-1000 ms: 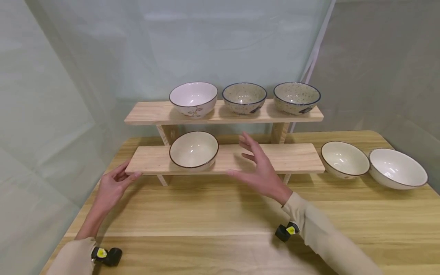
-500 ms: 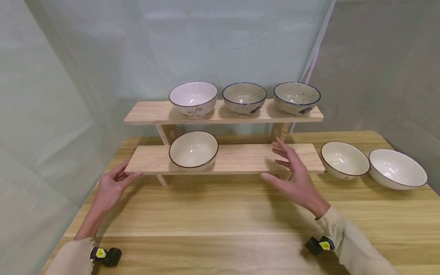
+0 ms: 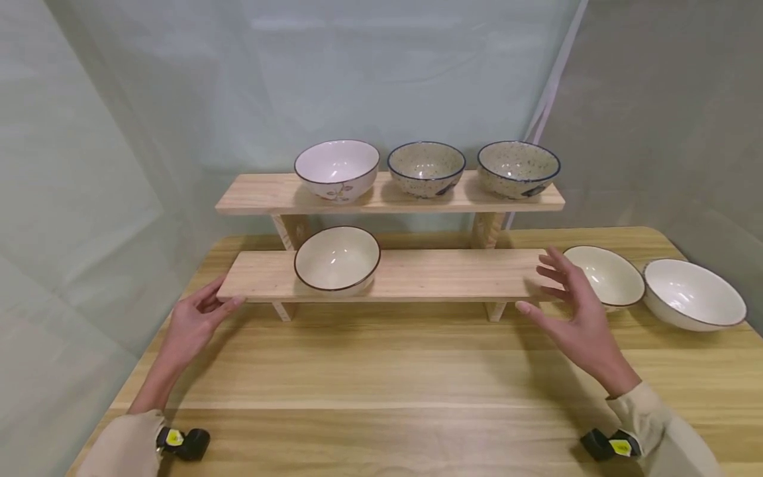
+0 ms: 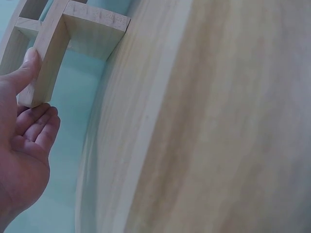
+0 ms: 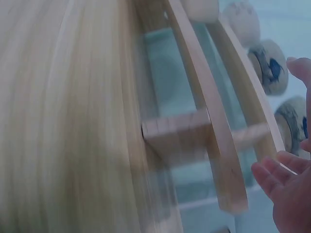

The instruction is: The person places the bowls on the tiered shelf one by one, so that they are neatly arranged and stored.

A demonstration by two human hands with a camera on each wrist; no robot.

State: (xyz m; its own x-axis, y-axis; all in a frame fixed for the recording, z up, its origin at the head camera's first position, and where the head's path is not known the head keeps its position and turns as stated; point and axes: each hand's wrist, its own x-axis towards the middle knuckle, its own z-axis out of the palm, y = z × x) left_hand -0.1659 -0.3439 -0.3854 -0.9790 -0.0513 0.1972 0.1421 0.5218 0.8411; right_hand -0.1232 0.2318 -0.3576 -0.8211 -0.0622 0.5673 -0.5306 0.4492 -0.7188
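In the head view my left hand (image 3: 193,324) holds the left end of the lower board of a two-tier wooden shelf (image 3: 453,275). Its thumb (image 4: 30,60) lies along the board's front edge, and the other fingers curl at the end. My right hand (image 3: 581,324), spread and holding nothing, is at the lower board's right end. It partly covers a cream bowl (image 3: 614,278) with a dark rim on the table. Another cream bowl (image 3: 337,260) sits on the lower board, left of centre.
Along the upper board stand a white flowered bowl (image 3: 338,172) and two speckled blue-rimmed bowls, one central (image 3: 426,171), one rightmost (image 3: 518,171). A larger white bowl (image 3: 694,295) rests on the wooden table (image 3: 381,397) at far right. Pale curtains (image 3: 387,79) hang behind.
My right hand has travelled rightward from the middle of the lower board to its right end, still spread. The left hand stays at the left end, and the bowls keep their places.
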